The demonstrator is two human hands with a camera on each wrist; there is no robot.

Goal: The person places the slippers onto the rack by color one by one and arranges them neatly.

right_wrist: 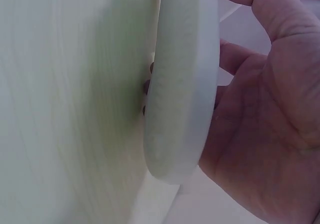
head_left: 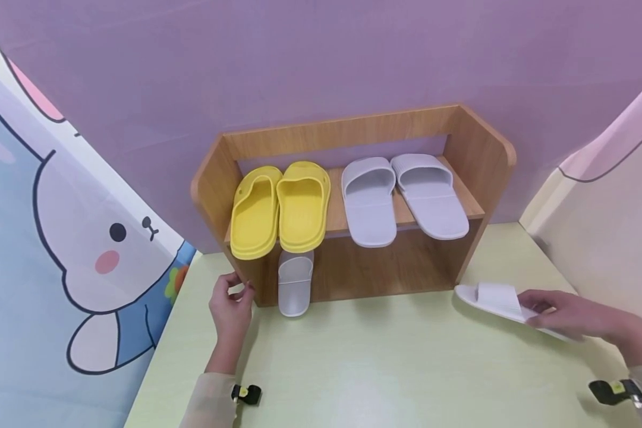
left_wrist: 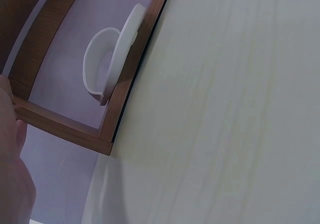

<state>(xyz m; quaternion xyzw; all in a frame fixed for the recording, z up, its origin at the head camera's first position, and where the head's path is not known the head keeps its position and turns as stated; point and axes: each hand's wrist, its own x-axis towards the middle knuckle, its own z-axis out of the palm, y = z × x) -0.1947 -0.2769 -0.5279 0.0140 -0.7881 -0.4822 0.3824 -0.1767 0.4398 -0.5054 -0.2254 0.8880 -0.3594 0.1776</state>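
A white slipper (head_left: pixel 497 299) is in my right hand (head_left: pixel 578 312), gripped around its heel part just off the right front corner of the wooden shoe rack (head_left: pixel 342 128). The right wrist view shows its pale sole (right_wrist: pixel 175 83) close up, with fingertips behind it. My left hand (head_left: pixel 232 309) holds the front edge of the rack's left side panel, thumb and fingers on either side of it. Inside the lower level, at the left, stands a single white slipper (head_left: pixel 295 291). On the upper shelf sit two yellow clogs (head_left: pixel 302 208) and two pale grey slippers (head_left: pixel 371 208).
The rack stands on a pale green table (head_left: pixel 353 362) against a purple cloth backdrop (head_left: pixel 321 65). A cloth with a cartoon rabbit (head_left: pixel 96 238) hangs at the left. Another pale cloth (head_left: pixel 610 196) stands at the right, beside my right hand.
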